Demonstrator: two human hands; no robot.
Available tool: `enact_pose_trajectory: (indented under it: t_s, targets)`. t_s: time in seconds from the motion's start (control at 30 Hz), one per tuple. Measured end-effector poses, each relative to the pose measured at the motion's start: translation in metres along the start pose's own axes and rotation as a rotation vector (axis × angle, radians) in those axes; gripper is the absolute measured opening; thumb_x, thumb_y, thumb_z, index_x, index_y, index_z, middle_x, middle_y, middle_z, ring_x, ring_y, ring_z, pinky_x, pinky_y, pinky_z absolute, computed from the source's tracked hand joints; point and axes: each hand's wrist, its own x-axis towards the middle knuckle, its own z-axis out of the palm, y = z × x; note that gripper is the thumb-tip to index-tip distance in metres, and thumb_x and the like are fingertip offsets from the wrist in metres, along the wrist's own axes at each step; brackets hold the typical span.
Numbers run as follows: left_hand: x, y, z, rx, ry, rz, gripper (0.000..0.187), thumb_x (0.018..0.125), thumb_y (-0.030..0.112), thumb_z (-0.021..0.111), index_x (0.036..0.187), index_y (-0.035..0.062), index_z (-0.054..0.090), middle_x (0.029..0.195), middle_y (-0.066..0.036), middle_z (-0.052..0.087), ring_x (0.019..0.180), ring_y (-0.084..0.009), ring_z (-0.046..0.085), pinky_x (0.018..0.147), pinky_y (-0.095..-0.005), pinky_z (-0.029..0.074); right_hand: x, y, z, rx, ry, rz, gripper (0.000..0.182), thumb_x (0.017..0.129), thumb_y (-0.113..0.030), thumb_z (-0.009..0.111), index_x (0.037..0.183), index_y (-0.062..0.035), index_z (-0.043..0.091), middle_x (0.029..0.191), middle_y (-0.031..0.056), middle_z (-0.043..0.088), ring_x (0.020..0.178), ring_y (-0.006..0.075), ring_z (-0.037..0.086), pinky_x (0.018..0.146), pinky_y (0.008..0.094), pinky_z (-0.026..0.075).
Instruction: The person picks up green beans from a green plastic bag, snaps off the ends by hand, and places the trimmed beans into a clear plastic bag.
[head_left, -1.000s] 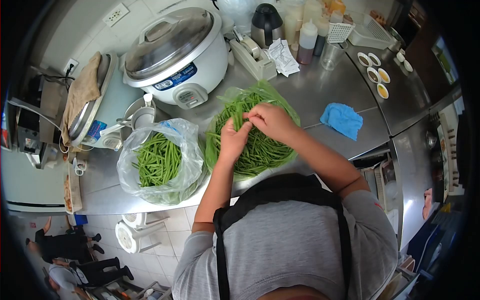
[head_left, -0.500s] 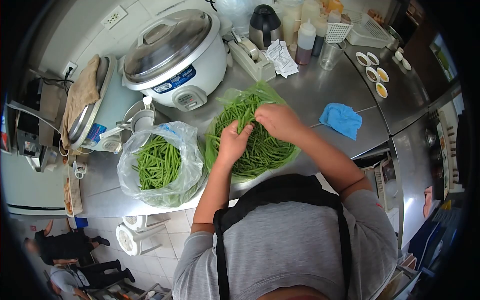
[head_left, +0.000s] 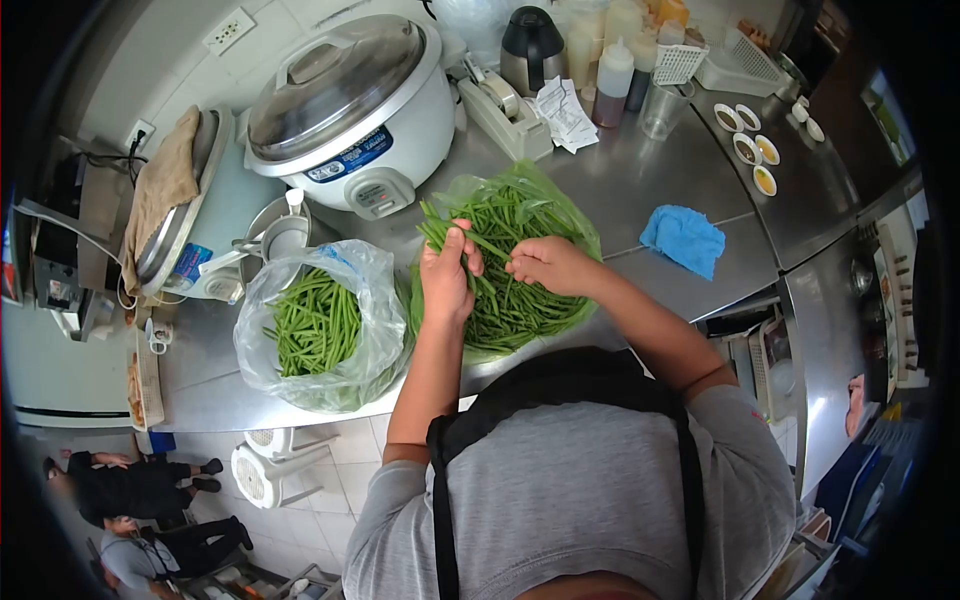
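A green plastic bag (head_left: pixel 578 215) lies spread open on the steel counter, full of long green beans (head_left: pixel 520 315). Over its left part my left hand (head_left: pixel 447 272) is closed around a small bunch of green beans, whose ends stick out past the thumb. My right hand (head_left: pixel 545 265) has its fingers pinched at the right end of a bean from that bunch. To the left stands a clear plastic bag (head_left: pixel 378 300) holding shorter pieces of green bean (head_left: pixel 315 325).
Behind the bags stands a large rice cooker (head_left: pixel 350 110), with a metal pot (head_left: pixel 285 235) beside it. A blue cloth (head_left: pixel 683 241) lies at the right. Further back are a tape dispenser (head_left: pixel 510 115), squeeze bottles (head_left: pixel 612 85) and small sauce dishes (head_left: pixel 765 180). Two people are at the lower left.
My left hand has moved left and up with the bunch of beans. My right hand has come slightly lower, and the hands are a little further apart. The people behind have shifted.
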Motion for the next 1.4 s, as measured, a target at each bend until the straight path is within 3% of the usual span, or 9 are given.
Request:
enact_pose_trajectory:
  t_s: [0.27,0.37,0.47,0.57,0.67,0.8,1.0,1.13,1.4]
  targets:
    - [-0.018,-0.005,0.015,0.302,-0.126,0.099,0.015,0.084,0.016,0.047,0.091,0.0025,0.049,0.064,-0.003,0.047,0.049,-0.0106,0.041,0.045,-0.0222,0.034,-0.001,-0.008,-0.002,-0.297,0.345,-0.073,0.020,0.078,-0.020,0.048,0.072,-0.0022,0.054,0.058,0.0068,0.054,0.054,0.0143,0.051,0.051,0.0302,0.040]
    - [-0.029,-0.021,0.020,0.420,-0.268,0.108,0.016,0.085,0.017,0.046,0.089,0.0017,0.050,0.061,-0.002,0.046,0.050,-0.0094,0.042,0.047,-0.0211,0.034,0.005,0.003,-0.005,0.140,0.297,0.110,0.023,0.079,-0.021,0.047,0.069,-0.0018,0.054,0.057,0.0079,0.054,0.053,0.0161,0.052,0.051,0.0317,0.041]
    - [-0.030,-0.030,0.018,0.423,-0.193,0.078,0.017,0.086,0.018,0.046,0.088,0.0019,0.050,0.059,-0.002,0.045,0.050,-0.0094,0.042,0.046,-0.0213,0.034,0.005,-0.007,-0.011,0.364,0.334,0.039,0.028,0.079,-0.026,0.048,0.068,-0.0018,0.055,0.055,0.0082,0.054,0.053,0.0164,0.053,0.050,0.0321,0.041]
    - [-0.020,-0.020,0.009,0.312,0.052,0.071,0.018,0.086,0.022,0.045,0.082,0.0042,0.046,0.065,-0.003,0.047,0.051,-0.0103,0.043,0.047,-0.0217,0.035,-0.002,-0.004,-0.017,-0.159,0.154,0.182,0.028,0.077,-0.031,0.052,0.070,-0.0041,0.058,0.059,0.0085,0.055,0.057,0.0191,0.056,0.052,0.0338,0.042]
    - [-0.008,-0.018,-0.007,0.203,0.033,0.135,0.019,0.087,0.022,0.044,0.078,0.0056,0.044,0.068,-0.003,0.046,0.053,-0.0106,0.044,0.046,-0.0217,0.035,-0.015,0.007,-0.007,-0.799,-0.126,0.148,0.026,0.073,-0.034,0.055,0.074,-0.0081,0.061,0.064,0.0093,0.058,0.061,0.0239,0.057,0.055,0.0367,0.044]
    - [-0.010,-0.016,-0.001,0.231,0.006,0.056,0.017,0.086,0.021,0.044,0.076,0.0064,0.043,0.064,-0.002,0.046,0.050,-0.0102,0.044,0.046,-0.0212,0.036,-0.019,0.016,0.014,-0.910,-0.102,0.222,0.019,0.072,-0.029,0.056,0.074,-0.0105,0.061,0.070,0.0100,0.059,0.068,0.0279,0.058,0.060,0.0388,0.045]
    - [-0.014,-0.029,-0.004,0.543,-0.181,-0.149,0.015,0.079,0.007,0.055,0.093,0.0022,0.054,0.060,0.005,0.047,0.044,-0.0033,0.039,0.040,-0.0184,0.033,-0.014,-0.017,-0.009,-0.921,0.190,-0.072,0.016,0.074,-0.022,0.055,0.072,-0.0056,0.054,0.071,0.0099,0.057,0.069,0.0285,0.056,0.058,0.0401,0.044]
    - [-0.013,-0.028,0.002,0.651,-0.299,-0.178,0.016,0.078,0.007,0.055,0.093,0.0046,0.057,0.058,0.006,0.045,0.045,-0.0023,0.037,0.042,-0.0179,0.032,-0.017,-0.046,-0.019,-0.889,0.269,-0.232,0.013,0.074,-0.019,0.054,0.074,-0.0056,0.052,0.070,0.0096,0.056,0.068,0.0285,0.056,0.058,0.0398,0.043]
    - [-0.016,-0.008,0.011,0.964,-0.210,0.145,0.015,0.075,0.009,0.057,0.087,0.0007,0.057,0.070,-0.003,0.059,0.061,-0.0118,0.052,0.057,-0.0273,0.043,-0.019,-0.053,-0.022,-1.125,0.211,-0.327,0.007,0.069,-0.012,0.050,0.072,-0.0061,0.052,0.070,0.0084,0.057,0.068,0.0246,0.057,0.059,0.0380,0.042]
